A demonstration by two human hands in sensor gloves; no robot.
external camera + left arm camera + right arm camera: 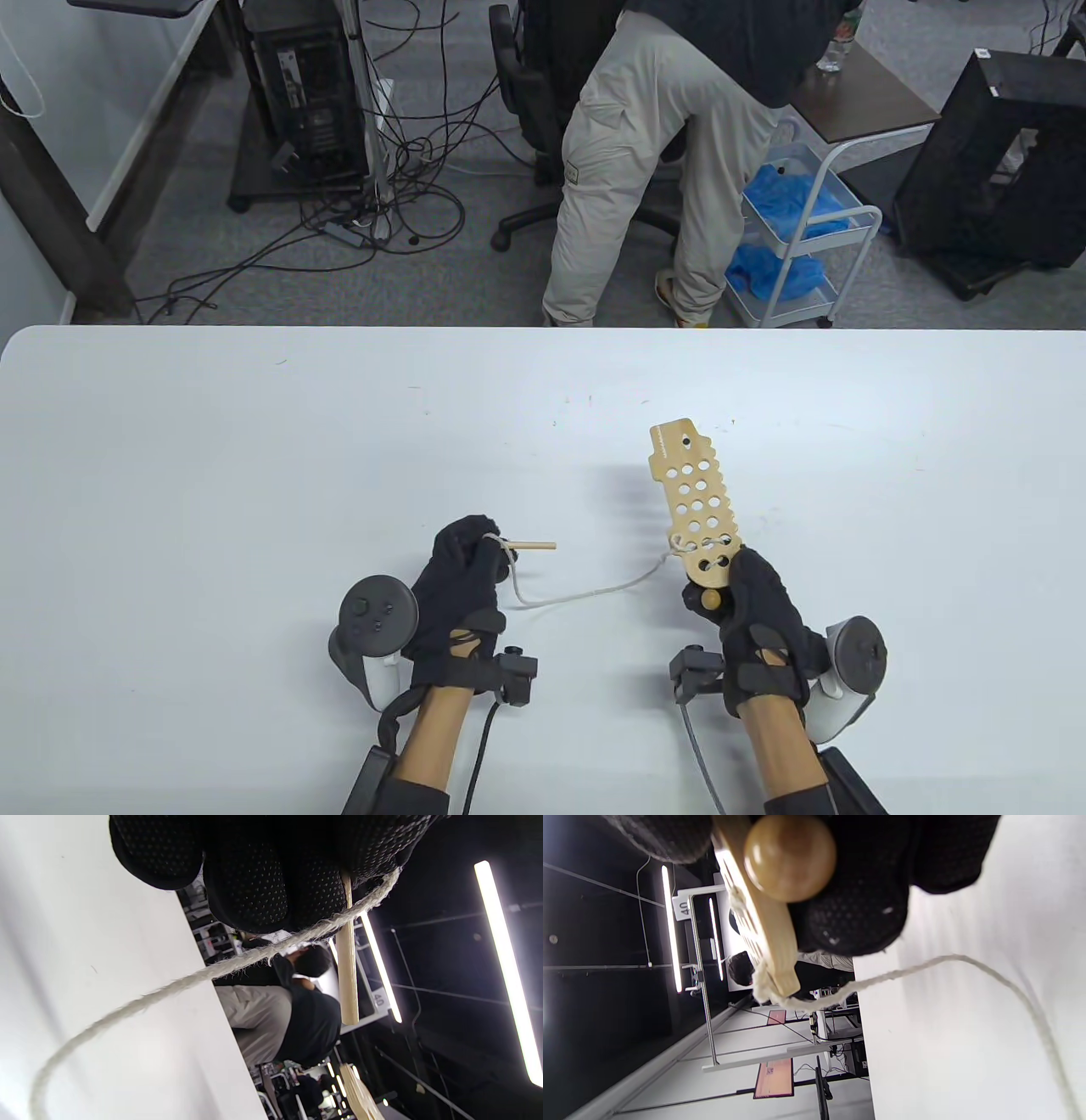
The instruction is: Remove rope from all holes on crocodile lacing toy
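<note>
My right hand [751,598] grips the wooden crocodile lacing board [694,509] by its lower end, next to a round wooden knob [710,598] [790,856]. The board is raised off the white table [254,475] and points away from me. A white rope [585,592] [925,968] is laced through the lowest holes and hangs in a slack curve to my left hand [462,577]. That hand pinches the rope's wooden needle stick [530,546] [348,959], which points right. Most of the board's holes show empty.
A person in beige trousers [628,170] bends over just beyond the table's far edge. A white cart with blue cloth [797,229], a computer tower with cables [314,93] and a black frame [1001,161] stand on the floor behind.
</note>
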